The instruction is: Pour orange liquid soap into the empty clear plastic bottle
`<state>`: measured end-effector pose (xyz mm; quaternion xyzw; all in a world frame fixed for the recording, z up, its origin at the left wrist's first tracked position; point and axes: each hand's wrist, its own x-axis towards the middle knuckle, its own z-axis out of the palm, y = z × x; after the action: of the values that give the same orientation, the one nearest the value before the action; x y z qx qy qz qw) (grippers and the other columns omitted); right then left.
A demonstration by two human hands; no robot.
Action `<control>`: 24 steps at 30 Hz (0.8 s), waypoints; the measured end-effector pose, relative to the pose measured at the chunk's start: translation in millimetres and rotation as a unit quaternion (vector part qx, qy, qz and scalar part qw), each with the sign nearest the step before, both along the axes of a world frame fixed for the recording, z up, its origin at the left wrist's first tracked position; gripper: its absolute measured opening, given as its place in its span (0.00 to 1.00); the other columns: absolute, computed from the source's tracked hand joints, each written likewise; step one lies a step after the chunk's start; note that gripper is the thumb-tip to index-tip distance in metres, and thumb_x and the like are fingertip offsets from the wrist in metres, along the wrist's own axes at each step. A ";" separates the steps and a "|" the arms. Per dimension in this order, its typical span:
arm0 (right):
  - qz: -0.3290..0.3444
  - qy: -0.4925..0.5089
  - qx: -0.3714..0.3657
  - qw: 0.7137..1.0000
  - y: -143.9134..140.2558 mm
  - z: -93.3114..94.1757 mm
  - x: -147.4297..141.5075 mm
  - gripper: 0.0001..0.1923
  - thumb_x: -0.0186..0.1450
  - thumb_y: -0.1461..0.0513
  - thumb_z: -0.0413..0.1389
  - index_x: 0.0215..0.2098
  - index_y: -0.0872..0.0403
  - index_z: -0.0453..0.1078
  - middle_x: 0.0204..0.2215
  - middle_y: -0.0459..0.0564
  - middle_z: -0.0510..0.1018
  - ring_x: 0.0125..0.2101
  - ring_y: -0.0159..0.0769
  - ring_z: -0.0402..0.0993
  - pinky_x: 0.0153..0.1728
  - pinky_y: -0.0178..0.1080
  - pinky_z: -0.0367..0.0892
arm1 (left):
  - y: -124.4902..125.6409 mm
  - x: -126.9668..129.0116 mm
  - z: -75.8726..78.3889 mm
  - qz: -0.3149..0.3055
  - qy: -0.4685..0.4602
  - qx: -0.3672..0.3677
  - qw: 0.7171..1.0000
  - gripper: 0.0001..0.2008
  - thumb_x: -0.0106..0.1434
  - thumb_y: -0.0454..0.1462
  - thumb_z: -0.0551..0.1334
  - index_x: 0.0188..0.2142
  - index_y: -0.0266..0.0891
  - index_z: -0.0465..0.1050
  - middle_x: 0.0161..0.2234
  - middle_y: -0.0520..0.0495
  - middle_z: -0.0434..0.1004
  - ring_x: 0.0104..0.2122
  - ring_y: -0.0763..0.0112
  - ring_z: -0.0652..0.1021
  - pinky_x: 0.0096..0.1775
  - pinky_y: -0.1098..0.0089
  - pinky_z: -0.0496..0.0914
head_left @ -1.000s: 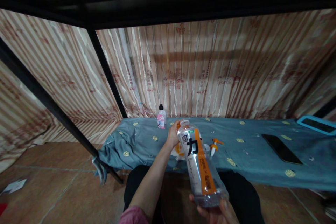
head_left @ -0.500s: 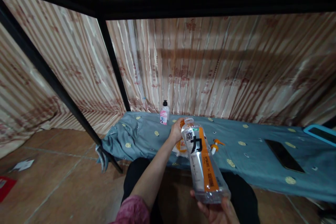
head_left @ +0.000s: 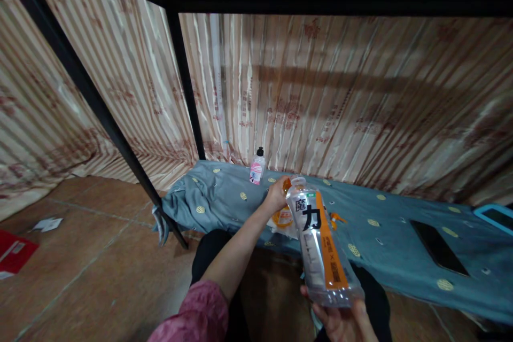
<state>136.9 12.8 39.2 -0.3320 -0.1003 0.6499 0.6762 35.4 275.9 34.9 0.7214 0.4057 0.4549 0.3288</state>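
A glossy clear plastic bottle (head_left: 323, 248) is seen; the sheet (head_left: 393, 246) is matt cloth, the curtain (head_left: 320, 96) shiny striped fabric, the frame (head_left: 188, 85) dark metal.

The person wears a pink, slightly crumpled fabric sleeve (head_left: 192, 315) pushed up the left forearm, with black trousers (head_left: 212, 256) covering both legs below.

The right hand (head_left: 344, 320) is cut off by the bottom edge; the bottle (head_left: 320, 240) hides the orange pump (head_left: 335, 218) and pouch (head_left: 282, 218) partly.
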 end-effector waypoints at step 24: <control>0.014 -0.020 -0.003 1.000 -2.5 11.9 6.5 0.19 0.52 0.49 0.67 0.42 0.43 0.78 0.42 0.48 0.85 0.38 0.48 0.82 0.33 0.37 0.80 | -3.7 -1.6 4.7 -0.024 0.019 0.023 0.999 0.18 0.54 0.39 0.65 0.45 0.37 0.71 0.41 0.44 0.78 0.42 0.60 0.78 0.46 0.65 0.71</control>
<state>143.4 10.3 51.0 -0.3457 -0.1167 0.6529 0.6637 33.8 272.3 39.6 0.7471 0.3837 0.4422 0.3148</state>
